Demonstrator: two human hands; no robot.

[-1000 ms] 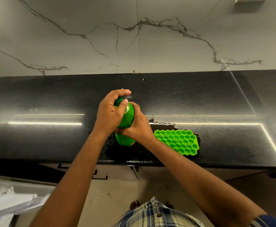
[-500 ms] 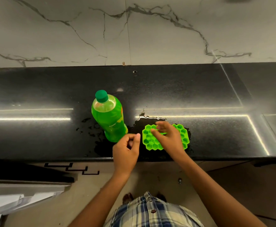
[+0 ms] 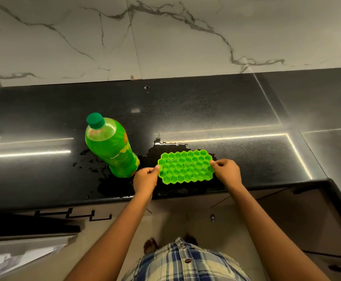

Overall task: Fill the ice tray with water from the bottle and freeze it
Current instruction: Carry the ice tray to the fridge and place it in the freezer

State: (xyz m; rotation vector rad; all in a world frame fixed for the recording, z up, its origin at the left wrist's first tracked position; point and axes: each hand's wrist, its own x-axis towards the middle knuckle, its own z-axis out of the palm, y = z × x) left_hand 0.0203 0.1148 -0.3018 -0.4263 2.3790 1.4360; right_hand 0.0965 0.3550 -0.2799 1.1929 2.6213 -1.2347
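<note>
Here, the left hand [image 3: 145, 179] and right hand [image 3: 227, 172] pinch opposite short ends of the ice tray [image 3: 185, 166] near the counter's [image 3: 44, 175] front edge; the capped bottle [image 3: 109, 146] stands just left.

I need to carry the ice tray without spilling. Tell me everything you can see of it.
The ice tray is bright green, flexible-looking, with many small hexagonal cells that glisten as if filled. It lies about flat near the front edge of the black counter, amid puddled water, right of the capped green bottle. The left hand pinches its left end, the right hand its right end.
</note>
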